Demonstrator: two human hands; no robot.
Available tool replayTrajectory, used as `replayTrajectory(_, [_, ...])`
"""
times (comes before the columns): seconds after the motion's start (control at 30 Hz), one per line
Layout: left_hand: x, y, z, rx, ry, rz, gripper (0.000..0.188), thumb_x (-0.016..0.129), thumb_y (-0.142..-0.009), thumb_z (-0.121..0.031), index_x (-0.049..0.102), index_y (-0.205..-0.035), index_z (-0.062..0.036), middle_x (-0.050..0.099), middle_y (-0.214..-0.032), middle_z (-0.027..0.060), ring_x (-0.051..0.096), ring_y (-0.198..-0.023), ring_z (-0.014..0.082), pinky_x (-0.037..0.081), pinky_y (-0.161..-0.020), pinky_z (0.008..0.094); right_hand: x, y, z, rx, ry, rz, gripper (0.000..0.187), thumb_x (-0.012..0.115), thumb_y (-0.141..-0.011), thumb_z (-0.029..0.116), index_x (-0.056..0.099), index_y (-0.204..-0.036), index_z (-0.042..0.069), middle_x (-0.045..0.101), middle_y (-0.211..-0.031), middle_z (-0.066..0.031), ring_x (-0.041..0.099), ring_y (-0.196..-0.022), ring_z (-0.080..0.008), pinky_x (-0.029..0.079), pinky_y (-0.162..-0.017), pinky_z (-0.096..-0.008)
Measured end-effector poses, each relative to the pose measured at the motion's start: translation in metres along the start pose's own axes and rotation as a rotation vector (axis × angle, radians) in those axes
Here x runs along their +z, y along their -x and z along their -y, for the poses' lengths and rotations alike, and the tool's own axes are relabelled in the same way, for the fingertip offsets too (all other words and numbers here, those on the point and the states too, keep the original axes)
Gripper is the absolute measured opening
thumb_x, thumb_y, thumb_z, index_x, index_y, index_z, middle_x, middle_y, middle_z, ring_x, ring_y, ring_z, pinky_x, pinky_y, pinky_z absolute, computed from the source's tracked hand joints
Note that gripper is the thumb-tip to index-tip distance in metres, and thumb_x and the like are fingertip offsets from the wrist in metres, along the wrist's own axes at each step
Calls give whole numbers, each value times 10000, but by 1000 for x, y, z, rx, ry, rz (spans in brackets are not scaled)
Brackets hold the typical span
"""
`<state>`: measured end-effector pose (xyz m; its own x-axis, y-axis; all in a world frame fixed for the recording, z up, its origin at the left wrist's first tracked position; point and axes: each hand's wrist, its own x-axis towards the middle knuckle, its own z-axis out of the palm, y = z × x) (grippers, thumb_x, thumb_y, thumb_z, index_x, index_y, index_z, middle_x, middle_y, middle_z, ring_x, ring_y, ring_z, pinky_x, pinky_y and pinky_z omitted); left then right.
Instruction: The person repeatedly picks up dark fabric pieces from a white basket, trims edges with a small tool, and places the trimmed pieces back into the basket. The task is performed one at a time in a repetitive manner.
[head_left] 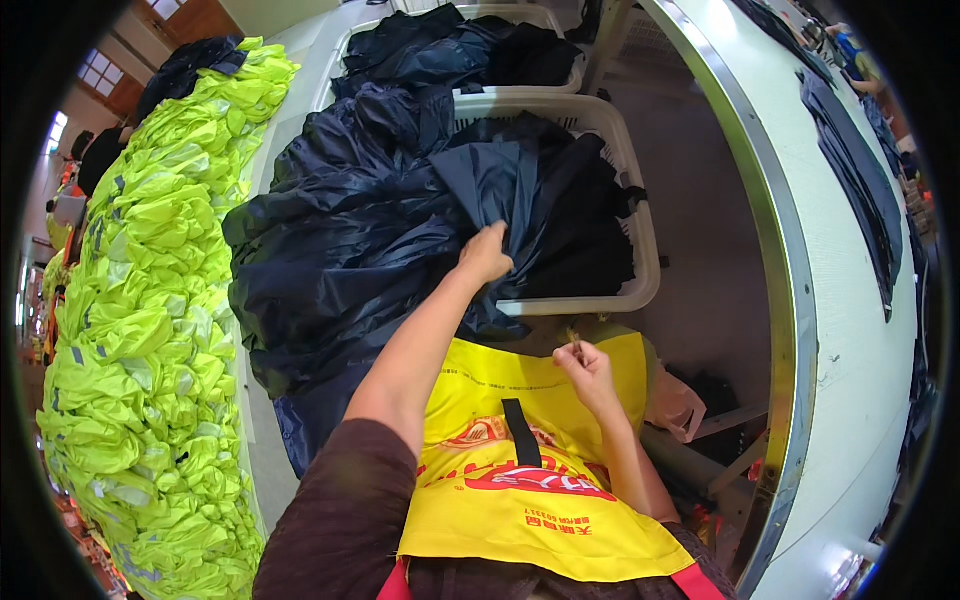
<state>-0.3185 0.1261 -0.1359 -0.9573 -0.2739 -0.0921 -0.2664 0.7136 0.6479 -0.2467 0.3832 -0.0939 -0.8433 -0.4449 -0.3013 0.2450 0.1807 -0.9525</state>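
My left hand (487, 255) is closed on a fold of a dark navy garment (488, 180) of thin, shiny cloth. That garment lies over a large heap of navy cloth (340, 230), which spills left out of a white plastic basket (645, 285). My right hand (588, 372) is in front of the basket's near edge, over my yellow apron (500, 370). Its thumb and fingers pinch a small brownish-yellow object (572, 338), too small and blurred to name. The right hand is apart from the cloth.
A long pile of bright yellow-green garments (150, 350) runs down the left side. Behind stands a second white basket (545, 15) of dark cloth. To the right is a pale table (850, 400) with a metal edge, bearing dark trouser-like pieces (850, 180). A pink plastic bag (675, 405) hangs below.
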Motion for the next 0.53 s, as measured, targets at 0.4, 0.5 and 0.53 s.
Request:
replayTrajectory(0.4, [-12,213,5,128,242,308,251,515,-720,19,627,-931,-60,576,-932,104,575,-819,208,462,-718,284,19,-34,29,323,-1088,19,417,464,-909,425,600,-1008,43,592,-748,-11,448,-489,-101,384,-491,-202])
replayTrajectory(0.5, [-17,240,-47,-63,975,401,447,573,-836,-190,423,-1247,-97,504,-1038,94,519,-938,213,429,-795,258,42,-25,-10,74,-1008,27,386,453,-925,366,595,-1061,34,444,-580,32,438,-495,-108,355,-480,-192])
replayTrajectory(0.53, [-15,253,-45,-84,982,405,447,573,-836,-190,423,-1247,-97,504,-1038,94,519,-938,213,429,-795,258,47,-16,-12,31,-1009,143,371,462,-925,336,549,-1138,44,478,-627,33,442,-579,-72,330,-535,-155])
